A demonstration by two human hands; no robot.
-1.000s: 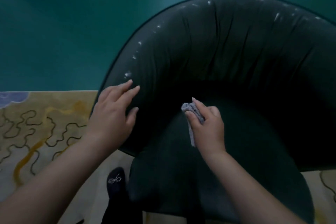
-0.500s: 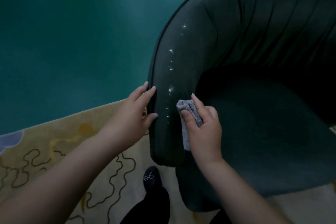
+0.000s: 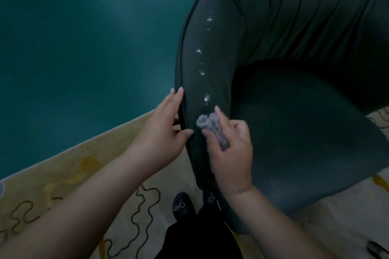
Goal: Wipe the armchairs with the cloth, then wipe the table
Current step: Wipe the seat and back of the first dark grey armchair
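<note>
Person's leaning over a dark armchair [image 3: 294,101], right hand [image 3: 229,149] pinching a bunched-up grey cloth [image 3: 212,126] between curled fingers and thumb, pressed on top of the chair's near arm. Just at 12 o'clock from the cloth there's a trail of white specks [image 3: 207,98] running up the arm toward the back. Left hand [image 3: 162,128] lies flat on the arm's outer edge at 9 o'clock of the cloth, fingers straight and close together, thumb touching the upholstery, a dark slipper [image 3: 181,205] on the patterned rug [image 3: 63,174] below.
</note>
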